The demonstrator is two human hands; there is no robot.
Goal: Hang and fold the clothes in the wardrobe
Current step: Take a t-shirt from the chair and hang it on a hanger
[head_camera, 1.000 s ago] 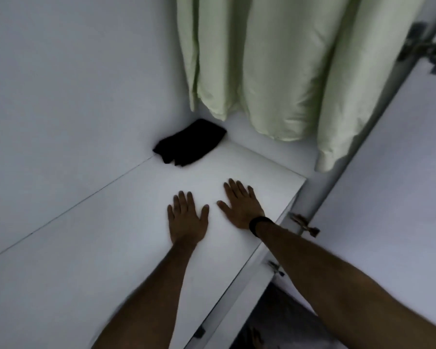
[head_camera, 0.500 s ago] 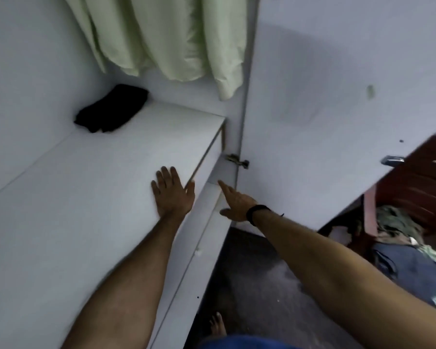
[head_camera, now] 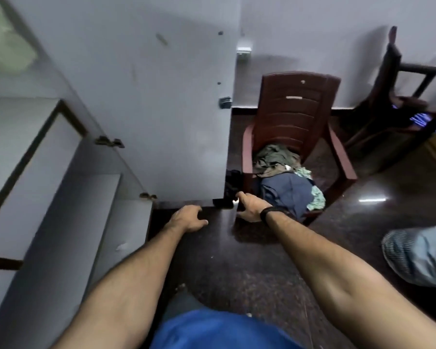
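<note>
1. A heap of clothes [head_camera: 286, 177] is seen on the seat of the brown chair [head_camera: 297, 114], right of the open wardrobe door [head_camera: 141, 102]. An olive piece lies at the far side of the heap, a navy piece at the near side, and a green patterned piece at the right edge.
2. The heap looks unsorted, so most of the task is judged to be left. Nothing is seen folded or newly hung here, apart from a blurred pale green cloth [head_camera: 8, 46] at the far left, inside the wardrobe.
3. The right hand [head_camera: 252, 207] is held just left of the navy piece, near the chair's front left corner. Its fingers [head_camera: 239, 196] are loosely curled and nothing is seen held. Whether the cloth is touched cannot be told, as the frame is blurred.
4. The left hand [head_camera: 189, 219] is held further left, below the door's lower edge and well apart from the heap. Its fingers are loosely curled and nothing is held.
5. A dark item [head_camera: 232, 182] is seen between the door's edge and the chair; what it is cannot be told.
6. The next step is judged to be a reach to the right, to the heap.
</note>
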